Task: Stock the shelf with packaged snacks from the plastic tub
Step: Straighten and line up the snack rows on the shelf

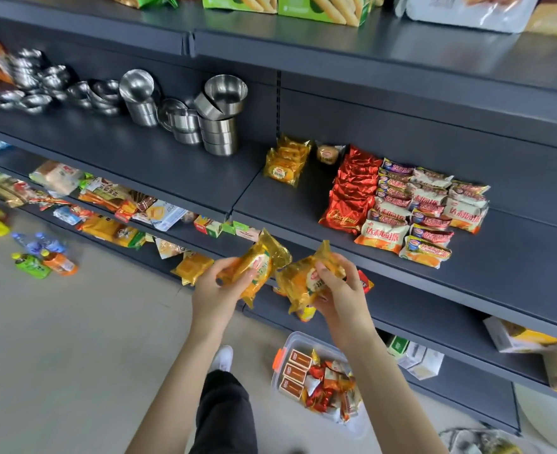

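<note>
Starting on the left, a few drink bottles (41,257) stand on the pale floor (80,339), well apart from the person's leg, with a wide stretch of bare floor between. Up on the dark shelf (159,168), stacked steel cups (219,126) sit toward the back, so a broad strip of bare board runs along the front edge there.

The left hand (219,286) has its fingers curled round a left gold pack (257,267), which is tilted and held in the air just off the shelf's front edge. Right beside it, nearly touching, is the right gold pack (298,283). The right hand (339,290) pinches that one between thumb and fingertips near its upper end.

Below the right forearm, the plastic tub (291,340) sits on the floor close to the base of the shelving, with an orange latch on its left end and mixed wrapped snacks inside. The arm hides part of it.

Further right on the shelf, a small stack of gold packs (285,162) sits near the back. Then come a row of red packs (352,194) and rows of white-and-orange packs (431,211) that stop short of the front edge. More bare board shows to their right.
</note>
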